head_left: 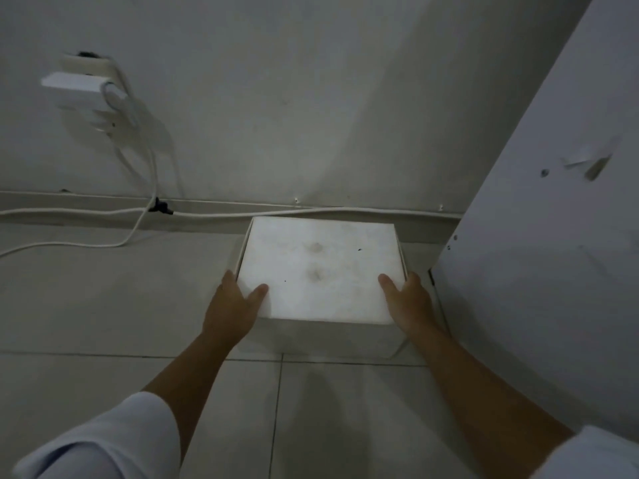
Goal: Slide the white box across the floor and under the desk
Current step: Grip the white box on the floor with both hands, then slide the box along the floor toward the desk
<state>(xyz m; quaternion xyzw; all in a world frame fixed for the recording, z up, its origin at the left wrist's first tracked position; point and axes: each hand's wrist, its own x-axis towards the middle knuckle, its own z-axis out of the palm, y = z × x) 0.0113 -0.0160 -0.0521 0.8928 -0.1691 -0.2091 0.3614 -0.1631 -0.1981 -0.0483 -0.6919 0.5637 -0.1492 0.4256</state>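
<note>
A white square box point(321, 271) with a lid, faintly stained on top, sits on the pale tiled floor point(103, 305), its far edge close to the skirting of the back wall. My left hand point(233, 302) grips its near left corner, thumb on the lid and fingers down the left side. On the near right corner rests my right hand point(406, 302) in the same way, thumb on top. The white side panel of the desk point(539, 254) stands just right of the box.
White cables point(138, 212) run along the skirting and loop over the floor at the left. A wall socket with a white charger point(83, 88) hangs at the upper left. The grey wall point(311, 98) closes the back.
</note>
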